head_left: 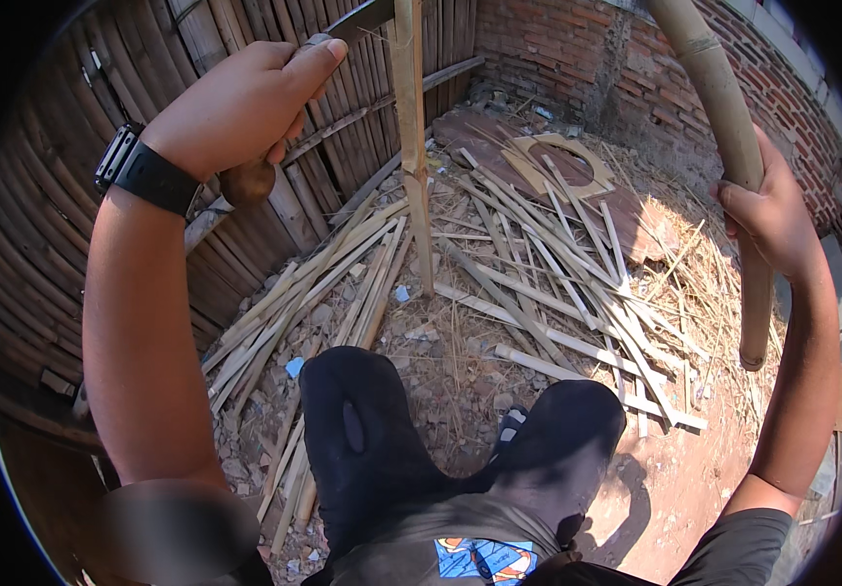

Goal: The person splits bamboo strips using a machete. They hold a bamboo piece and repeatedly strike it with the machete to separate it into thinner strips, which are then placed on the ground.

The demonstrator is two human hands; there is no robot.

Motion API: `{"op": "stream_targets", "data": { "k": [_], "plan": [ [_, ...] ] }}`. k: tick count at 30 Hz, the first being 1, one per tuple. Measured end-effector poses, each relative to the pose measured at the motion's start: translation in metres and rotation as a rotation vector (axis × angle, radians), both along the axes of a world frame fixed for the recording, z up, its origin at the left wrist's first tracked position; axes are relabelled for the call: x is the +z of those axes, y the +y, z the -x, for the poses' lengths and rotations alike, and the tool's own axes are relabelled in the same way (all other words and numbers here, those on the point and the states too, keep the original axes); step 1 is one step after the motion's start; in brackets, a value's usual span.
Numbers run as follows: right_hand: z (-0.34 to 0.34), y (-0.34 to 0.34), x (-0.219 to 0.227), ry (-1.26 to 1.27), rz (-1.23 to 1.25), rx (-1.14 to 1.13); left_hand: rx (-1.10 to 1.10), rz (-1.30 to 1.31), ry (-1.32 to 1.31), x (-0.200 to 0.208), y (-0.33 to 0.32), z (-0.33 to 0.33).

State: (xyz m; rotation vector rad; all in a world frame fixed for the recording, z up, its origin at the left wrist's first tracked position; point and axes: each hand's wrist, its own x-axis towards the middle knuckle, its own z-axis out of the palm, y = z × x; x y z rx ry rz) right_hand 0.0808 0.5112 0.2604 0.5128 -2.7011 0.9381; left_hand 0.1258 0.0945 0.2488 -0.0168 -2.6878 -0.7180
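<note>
My left hand (235, 109), with a black watch (138, 164) on its wrist, is closed around the wooden handle of a large knife (364, 18). The blade points right, toward an upright bamboo post (409, 117); whether it touches the post I cannot tell. On the right, my right hand (777, 210) grips a thick bamboo pole (718, 107). This pole runs from the top edge down past my fist, its lower end hanging over the ground. Split bamboo strips (567, 293) lie scattered in front of my knees and beyond the post.
A slatted bamboo wall (79, 254) rises on the left, and a brick wall (577, 59) stands at the back and right. A pale board with a round hole (567, 161) lies near the far corner. Dry shavings and rubble (421, 342) cover the ground.
</note>
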Motion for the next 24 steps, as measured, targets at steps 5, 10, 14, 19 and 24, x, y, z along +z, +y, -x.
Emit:
{"op": "stream_targets", "data": {
  "k": [5,10,14,19,24],
  "plan": [
    [-0.003,-0.014,-0.03,-0.276,-0.22,-0.054,0.052,0.056,-0.18,-0.005,-0.007,-0.004],
    [-0.004,-0.008,-0.034,-0.162,-0.144,-0.067,0.04,-0.089,-0.127,-0.032,-0.001,-0.003],
    [0.007,0.014,-0.025,-0.111,0.021,0.085,0.001,-0.059,-0.104,-0.038,-0.003,0.007],
    [-0.005,0.019,0.009,0.22,0.107,-0.071,0.0,-0.079,-0.079,-0.042,0.001,0.018],
    [0.013,0.022,0.004,0.276,0.155,-0.151,-0.046,-0.05,-0.018,-0.051,0.002,0.032]
  ]
}}
